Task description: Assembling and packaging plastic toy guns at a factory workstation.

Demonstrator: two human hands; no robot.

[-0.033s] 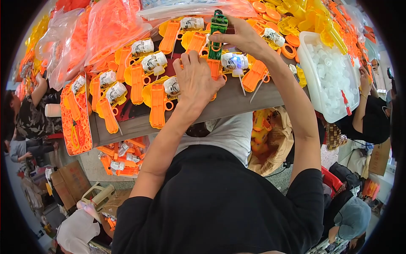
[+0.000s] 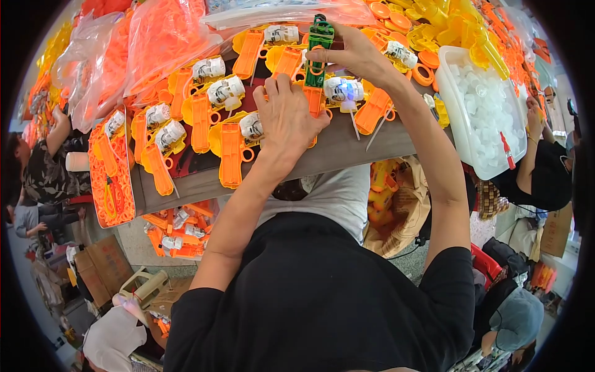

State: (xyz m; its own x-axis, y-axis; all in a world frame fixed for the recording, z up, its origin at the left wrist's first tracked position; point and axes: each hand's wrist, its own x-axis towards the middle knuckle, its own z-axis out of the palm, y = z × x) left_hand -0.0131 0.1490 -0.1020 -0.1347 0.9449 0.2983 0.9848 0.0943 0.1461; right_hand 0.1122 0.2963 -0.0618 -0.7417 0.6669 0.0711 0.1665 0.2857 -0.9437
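In my right hand (image 2: 356, 54), thumb and fingers pinch a dark green plastic block (image 2: 320, 38) with moulded detail. Below the block, an orange toy-gun handle (image 2: 313, 98) lies between the curled fingers and thumb of my left hand (image 2: 286, 115). Whether block and handle are joined cannot be made out. To the left lie similar toy-gun halves (image 2: 230, 155), each with an orange handle, yellow shell and white motor-like cylinder. Just right of my left hand, another white cylinder (image 2: 343, 92) shows a bluish light.
At right stands a white tub (image 2: 447, 115) of translucent caps, a red tool on its rim. A tray (image 2: 130, 201) of small orange parts holds pliers at left. Clear bags (image 2: 167, 43) of orange parts lie behind. A paper sack (image 2: 416, 214) stands below the table; other people work on both sides.
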